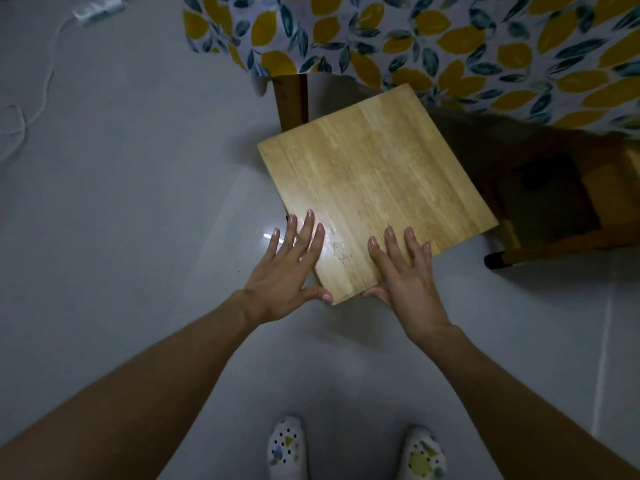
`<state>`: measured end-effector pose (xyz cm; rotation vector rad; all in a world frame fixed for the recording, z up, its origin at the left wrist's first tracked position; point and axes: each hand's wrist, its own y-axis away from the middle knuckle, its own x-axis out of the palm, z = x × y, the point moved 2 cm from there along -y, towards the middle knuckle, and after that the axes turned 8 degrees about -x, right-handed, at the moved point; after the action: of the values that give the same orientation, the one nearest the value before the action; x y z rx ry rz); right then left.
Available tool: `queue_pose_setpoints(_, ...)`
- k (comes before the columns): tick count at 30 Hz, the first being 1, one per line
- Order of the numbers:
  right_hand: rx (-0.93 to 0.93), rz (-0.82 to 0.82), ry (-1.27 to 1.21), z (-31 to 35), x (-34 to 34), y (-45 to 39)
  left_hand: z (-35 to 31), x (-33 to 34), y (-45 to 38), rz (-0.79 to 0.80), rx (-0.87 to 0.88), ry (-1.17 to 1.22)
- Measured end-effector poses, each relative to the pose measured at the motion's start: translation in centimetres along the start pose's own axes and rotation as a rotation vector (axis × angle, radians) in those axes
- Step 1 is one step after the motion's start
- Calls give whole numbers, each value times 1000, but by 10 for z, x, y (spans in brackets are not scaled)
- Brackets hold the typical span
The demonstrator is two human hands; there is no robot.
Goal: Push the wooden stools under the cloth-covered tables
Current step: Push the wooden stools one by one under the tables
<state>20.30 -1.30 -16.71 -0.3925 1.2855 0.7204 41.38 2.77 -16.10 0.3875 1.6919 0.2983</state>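
Observation:
A light wooden stool (374, 174) with a square seat stands on the floor, its far corner just under the hanging edge of the lemon-print tablecloth (450, 46). My left hand (287, 268) lies flat on the seat's near left edge, fingers spread, thumb against the near corner. My right hand (405, 271) rests flat on the near right edge, thumb at the same corner. Neither hand closes around anything. The stool's legs are hidden beneath its seat.
A dark wooden table leg (291, 98) stands just left of the stool's far corner. Another wooden stool (554, 209) sits in shadow under the cloth at right. A white cord (38, 95) trails over the grey tiled floor at far left. My patterned shoes (287, 452) are at the bottom.

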Motion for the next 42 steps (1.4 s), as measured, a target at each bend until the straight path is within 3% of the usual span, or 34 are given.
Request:
queue_pose_setpoints(8, 25, -48, -20, -48, -19, -57, 5, -32, -69, 3, 2, 24)
queue_pose_setpoints(23, 36, 8, -119, -182, -81, -184, -10, -106, -236, 14, -50, 107)
queue_pose_setpoints(29, 35, -15, -62, -181, -80, -185, -7, -110, -237, 76, -59, 46)
queue_pose_setpoints(35, 57, 256, -122, -164, -119, -184, -5, -152, -223, 137, -96, 52)
queue_pose_setpoints(42, -13, -28, -316, -68, -241, -206, 10, -266, -143, -101, -356, 426)
